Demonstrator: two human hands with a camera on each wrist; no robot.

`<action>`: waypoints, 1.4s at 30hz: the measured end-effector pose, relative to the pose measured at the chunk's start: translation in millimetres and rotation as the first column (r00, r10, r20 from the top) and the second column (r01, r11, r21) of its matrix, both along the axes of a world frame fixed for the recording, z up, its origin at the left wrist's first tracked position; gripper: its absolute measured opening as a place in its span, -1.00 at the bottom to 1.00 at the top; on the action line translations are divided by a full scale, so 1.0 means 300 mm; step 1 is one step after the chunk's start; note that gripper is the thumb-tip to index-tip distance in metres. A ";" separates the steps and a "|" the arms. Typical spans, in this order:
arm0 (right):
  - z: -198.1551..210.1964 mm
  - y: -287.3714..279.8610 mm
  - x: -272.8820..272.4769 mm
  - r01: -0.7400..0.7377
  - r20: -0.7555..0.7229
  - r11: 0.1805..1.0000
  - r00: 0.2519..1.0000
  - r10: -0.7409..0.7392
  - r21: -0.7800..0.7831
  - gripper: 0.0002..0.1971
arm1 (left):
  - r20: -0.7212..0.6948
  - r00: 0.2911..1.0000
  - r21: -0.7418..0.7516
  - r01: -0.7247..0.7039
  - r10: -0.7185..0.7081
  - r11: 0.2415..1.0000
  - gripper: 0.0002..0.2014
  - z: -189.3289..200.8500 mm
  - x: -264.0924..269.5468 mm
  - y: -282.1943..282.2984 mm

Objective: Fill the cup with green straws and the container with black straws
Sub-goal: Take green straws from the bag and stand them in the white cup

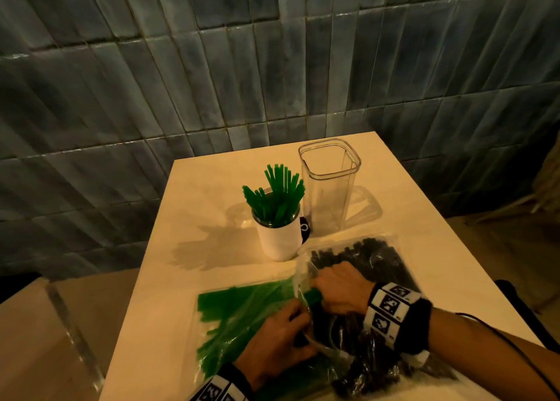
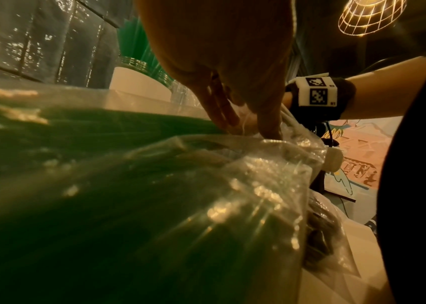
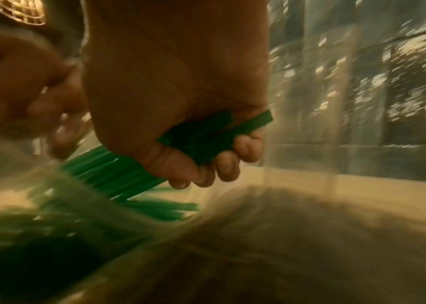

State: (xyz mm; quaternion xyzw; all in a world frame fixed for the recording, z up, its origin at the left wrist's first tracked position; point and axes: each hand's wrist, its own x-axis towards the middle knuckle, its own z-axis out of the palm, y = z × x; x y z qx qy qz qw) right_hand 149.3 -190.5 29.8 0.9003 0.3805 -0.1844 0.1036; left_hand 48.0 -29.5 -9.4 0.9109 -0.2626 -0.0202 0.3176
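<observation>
A white cup [image 1: 280, 238] with several green straws [image 1: 277, 196] upright in it stands mid-table. Behind it, to the right, is a tall clear square container [image 1: 328, 185] with nothing in it. A clear bag of green straws [image 1: 239, 315] lies flat at the front, a bag of black straws [image 1: 372, 261] to its right. My right hand [image 1: 335, 291] grips a bunch of green straws [image 3: 206, 139] at the green bag's mouth, fingers curled round them. My left hand [image 1: 281, 337] pinches the bag's plastic edge [image 2: 248, 121] beside it.
The pale table [image 1: 212, 182] ends near the tiled wall [image 1: 272, 67] behind. A small black object [image 1: 304, 229] sits between cup and container. A cardboard box [image 1: 45, 325] stands left of the table. A wire lamp [image 2: 370, 16] hangs overhead.
</observation>
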 end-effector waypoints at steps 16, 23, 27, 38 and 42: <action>0.169 -0.466 0.114 0.220 0.121 0.970 0.971 -0.207 -0.106 -0.61 | -0.124 0.991 -0.001 0.048 -0.048 0.999 -0.43 0.009 0.021 -0.045; 0.321 -0.572 0.169 0.405 0.223 0.904 0.902 -0.370 -0.139 -0.51 | -0.113 0.993 -0.070 0.034 -0.042 0.997 -0.39 0.029 0.029 -0.059; 0.355 -0.525 0.185 0.437 0.252 0.897 0.877 -0.409 -0.066 -0.53 | 0.170 0.969 -0.114 -0.161 0.179 0.980 -0.31 0.102 0.070 -0.069; 0.418 -0.199 0.076 0.126 0.204 0.988 0.969 -0.142 0.092 -0.73 | 0.186 0.918 0.166 -0.380 0.349 0.910 -0.57 0.251 0.254 -0.088; 0.486 -0.172 0.047 0.183 0.061 0.947 0.977 -0.206 0.265 -0.61 | 0.103 0.893 0.116 -0.448 0.438 0.886 -0.77 0.219 0.255 -0.040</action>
